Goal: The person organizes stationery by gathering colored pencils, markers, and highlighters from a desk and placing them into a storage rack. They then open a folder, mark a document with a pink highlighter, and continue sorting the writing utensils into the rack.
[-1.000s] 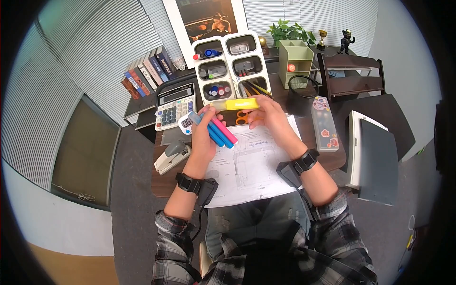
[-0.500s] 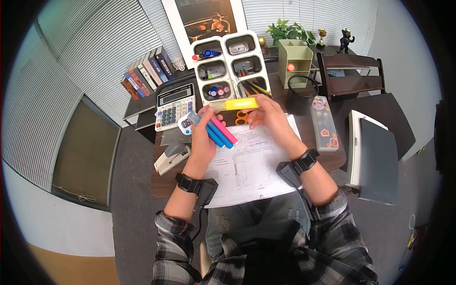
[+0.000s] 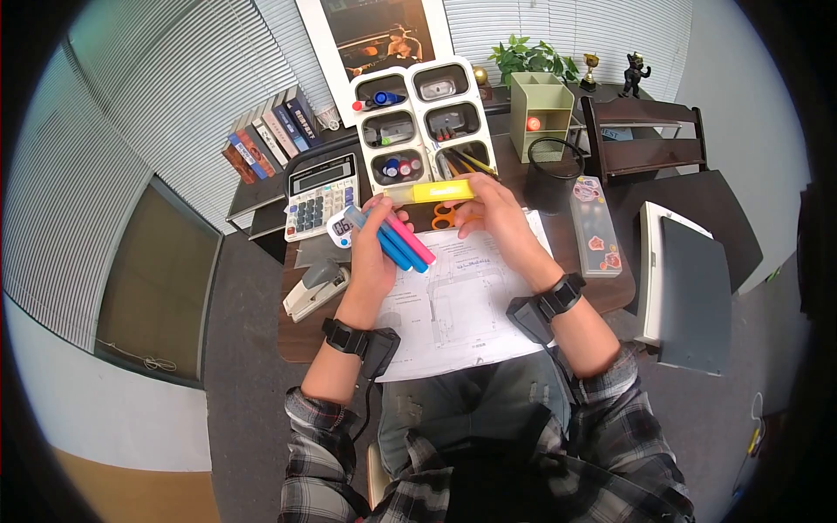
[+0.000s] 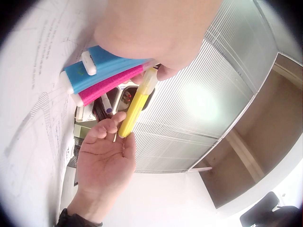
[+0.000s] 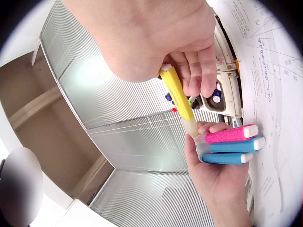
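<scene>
My left hand (image 3: 372, 263) grips a pink highlighter (image 5: 229, 135) and two blue highlighters (image 5: 234, 145), their white ends pointing down toward the paper. Its thumb and fingertips also pinch the clear cap end of a yellow highlighter (image 3: 443, 191). At the other end, my right hand (image 3: 508, 228) pinches the yellow barrel between thumb and forefinger, its remaining fingers loosely bent. The yellow highlighter lies level between both hands, above printed sheets (image 3: 471, 322). Orange-handled scissors (image 3: 443, 216) show partly behind it.
A white organizer (image 3: 420, 113) with pens in its compartments stands behind the hands. To the left are a calculator (image 3: 318, 205), a small timer (image 3: 340, 228) and a stapler (image 3: 316, 289). On the right stand a black mesh cup (image 3: 551, 187) and a pencil case (image 3: 596, 228).
</scene>
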`<state>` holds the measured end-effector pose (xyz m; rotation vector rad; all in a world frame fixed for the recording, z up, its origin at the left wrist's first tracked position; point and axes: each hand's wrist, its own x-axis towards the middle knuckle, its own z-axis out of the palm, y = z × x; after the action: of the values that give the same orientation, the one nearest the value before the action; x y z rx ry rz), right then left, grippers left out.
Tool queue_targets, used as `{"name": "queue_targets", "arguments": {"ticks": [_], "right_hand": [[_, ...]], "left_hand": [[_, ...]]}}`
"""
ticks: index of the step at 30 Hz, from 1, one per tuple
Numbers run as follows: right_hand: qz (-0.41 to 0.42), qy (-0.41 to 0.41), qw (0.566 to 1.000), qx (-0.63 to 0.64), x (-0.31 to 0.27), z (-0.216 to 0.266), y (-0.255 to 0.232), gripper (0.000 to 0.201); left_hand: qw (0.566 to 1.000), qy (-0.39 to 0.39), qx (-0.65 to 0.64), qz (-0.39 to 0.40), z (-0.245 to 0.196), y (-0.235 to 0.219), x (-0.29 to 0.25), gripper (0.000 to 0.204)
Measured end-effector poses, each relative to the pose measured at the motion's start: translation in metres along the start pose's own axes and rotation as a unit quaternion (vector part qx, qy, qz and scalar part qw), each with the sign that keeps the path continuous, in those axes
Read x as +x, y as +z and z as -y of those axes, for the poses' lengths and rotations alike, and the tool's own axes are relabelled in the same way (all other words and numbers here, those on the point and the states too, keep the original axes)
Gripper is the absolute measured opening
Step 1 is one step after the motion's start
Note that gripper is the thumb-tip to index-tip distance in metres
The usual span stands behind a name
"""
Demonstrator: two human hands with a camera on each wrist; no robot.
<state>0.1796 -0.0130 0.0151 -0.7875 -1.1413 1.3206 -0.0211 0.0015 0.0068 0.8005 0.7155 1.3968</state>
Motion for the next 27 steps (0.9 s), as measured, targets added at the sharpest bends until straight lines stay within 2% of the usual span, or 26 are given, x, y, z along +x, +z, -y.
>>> {"name": "queue_targets", "arguments": {"ticks": [14, 17, 19, 22, 26, 27], "right_hand": [[0.001, 0.010, 1.000, -0.005, -0.002, 0.003, 0.004, 0.034], [0.028, 0.001, 0.999, -0.040, -0.002, 0.001, 0.004, 0.032], [0.038, 0.000, 0.995, -0.094, -0.003, 0.001, 0.003, 0.034], [0.035, -0.003, 0.994, -0.099, -0.002, -0.001, 0.003, 0.035], [0.021, -0.025, 0.995, -0.090, 0.001, -0.010, 0.003, 0.034], [0.030, -0.046, 0.988, -0.141, 0.001, -0.012, 0.003, 0.034]], "left_hand": [[1.000, 0.000, -0.019, 0.009, 0.001, -0.004, 0.001, 0.029], [1.000, -0.004, -0.019, 0.018, 0.001, -0.005, 0.002, 0.030], [0.997, -0.041, -0.057, 0.008, 0.001, -0.009, 0.005, 0.025], [0.998, -0.022, -0.063, -0.012, 0.003, -0.007, 0.005, 0.029], [0.997, -0.011, -0.079, 0.000, 0.002, -0.001, 0.003, 0.032], [0.997, -0.010, -0.080, 0.002, 0.003, -0.001, 0.003, 0.036]]}}
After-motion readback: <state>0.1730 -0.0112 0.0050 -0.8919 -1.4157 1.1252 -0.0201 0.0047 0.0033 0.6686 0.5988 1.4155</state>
